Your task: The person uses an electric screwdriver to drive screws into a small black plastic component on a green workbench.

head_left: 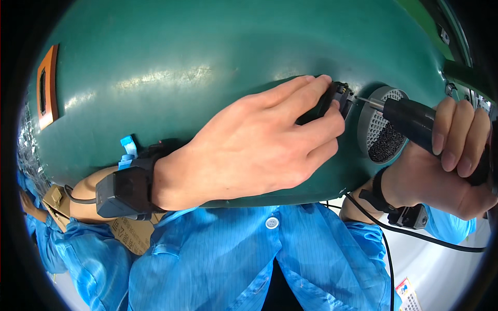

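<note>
My left hand [259, 137] lies over a small black plastic part [341, 94], pinning it to the green mat. Its fingers and thumb close round the part, so much of it is hidden; the exposed right end shows small metal details. In my right hand [441, 166] is a black electric screwdriver [411, 120], held nearly level and pointing left. Its thin metal bit reaches to the part's exposed end; whether the tip touches cannot be told. Beneath the screwdriver's front sits a round grey screw tray [366, 124] with a perforated plate and a heap of tiny black screws [386, 144].
The green mat [171, 41] covers the bench. An orange frame [47, 88] with a dark slot lies at the far left. Black cables [415, 233] hang by my right forearm. Cardboard [132, 233] and another person's blue sleeve [44, 249] show at the lower left.
</note>
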Available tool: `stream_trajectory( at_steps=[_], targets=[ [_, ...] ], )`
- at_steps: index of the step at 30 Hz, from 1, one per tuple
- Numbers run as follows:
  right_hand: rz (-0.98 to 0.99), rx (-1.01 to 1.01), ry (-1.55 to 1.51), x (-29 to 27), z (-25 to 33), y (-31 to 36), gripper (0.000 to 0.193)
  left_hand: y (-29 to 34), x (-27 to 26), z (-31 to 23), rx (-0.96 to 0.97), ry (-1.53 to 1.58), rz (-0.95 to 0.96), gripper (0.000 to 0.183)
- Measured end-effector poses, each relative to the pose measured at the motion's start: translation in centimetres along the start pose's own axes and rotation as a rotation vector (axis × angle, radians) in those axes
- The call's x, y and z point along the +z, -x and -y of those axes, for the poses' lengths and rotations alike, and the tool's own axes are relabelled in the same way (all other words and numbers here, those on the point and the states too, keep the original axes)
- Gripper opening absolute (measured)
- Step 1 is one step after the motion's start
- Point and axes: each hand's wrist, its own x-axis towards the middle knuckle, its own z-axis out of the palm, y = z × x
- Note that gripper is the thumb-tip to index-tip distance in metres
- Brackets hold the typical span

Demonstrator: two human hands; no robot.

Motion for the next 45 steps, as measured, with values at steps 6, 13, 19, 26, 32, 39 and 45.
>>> stream_trajectory(
  at_steps=[6, 13, 19, 26, 32, 39, 45],
  targets=[
    [0.021, 0.025, 0.041, 0.2, -0.7, 0.5, 0.033, 0.0, 0.2, -0.1, 0.002, -0.017, 0.012, 0.016],
    [0.037, 0.029, 0.061, 0.3, -0.9, 0.5, 0.033, 0.0, 0.5, -0.1, 0.008, -0.042, -0.008, 0.016],
    [0.055, 0.028, 0.055, 0.6, -0.9, 0.5, 0.034, 0.1, 0.3, -0.2, -0.002, -0.031, -0.011, 0.016],
    [0.075, 0.025, 0.056, 0.9, -1.5, 0.8, 0.034, 0.4, 0.8, -0.1, -0.013, -0.021, -0.049, 0.016],
    [0.088, 0.024, 0.065, 0.9, -1.8, 1.0, 0.034, 0.3, 0.7, -0.3, -0.023, -0.041, -0.021, 0.013],
    [0.129, -0.077, 0.138, -1.3, 1.5, -1.0, 0.035, 0.1, 0.3, 0.1, 0.014, -0.037, -0.009, 0.012],
    [0.062, -0.113, 0.158, -3.8, 4.1, -0.9, 0.034, -0.5, -0.8, 0.1, 0.014, 0.012, 0.062, 0.023]
  ],
)
